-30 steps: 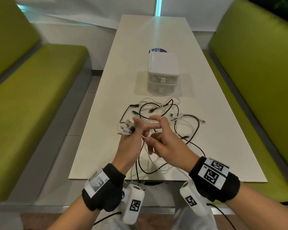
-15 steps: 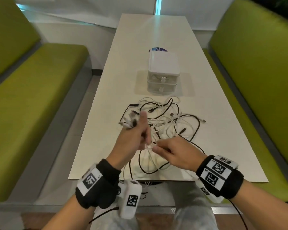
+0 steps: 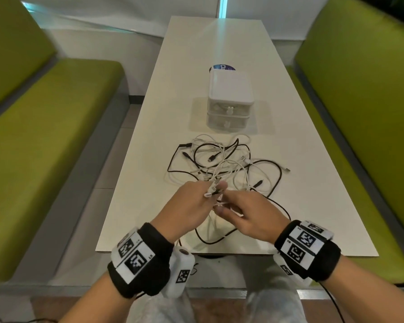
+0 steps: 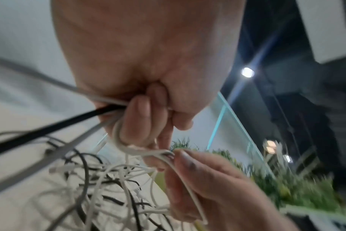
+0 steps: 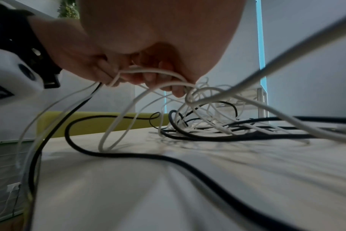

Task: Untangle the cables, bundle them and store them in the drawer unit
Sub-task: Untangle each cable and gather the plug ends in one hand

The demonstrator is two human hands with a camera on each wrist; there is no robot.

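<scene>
A tangle of black and white cables (image 3: 222, 164) lies on the white table (image 3: 149, 183), in front of a small white two-drawer unit (image 3: 230, 99) whose drawers are closed. My left hand (image 3: 191, 206) is curled round a bunch of cable ends (image 3: 212, 190), with white and black cables (image 4: 101, 112) running out of the fist. My right hand (image 3: 243, 213) pinches a white cable (image 4: 180, 171) just below the left fingers (image 4: 138, 123). In the right wrist view the white cable (image 5: 158, 73) loops under my fingers, and a black cable (image 5: 128, 154) trails across the table.
Green benches (image 3: 44, 127) run along both long sides of the table, the other bench (image 3: 359, 113) on the right. A blue round sticker (image 3: 222, 67) shows behind the drawer unit. Some cables hang over the near table edge (image 3: 219, 252).
My left hand moved right and lower with the bunch of cable ends. My right hand came up to meet it and now pinches a white cable beside the left fingers.
</scene>
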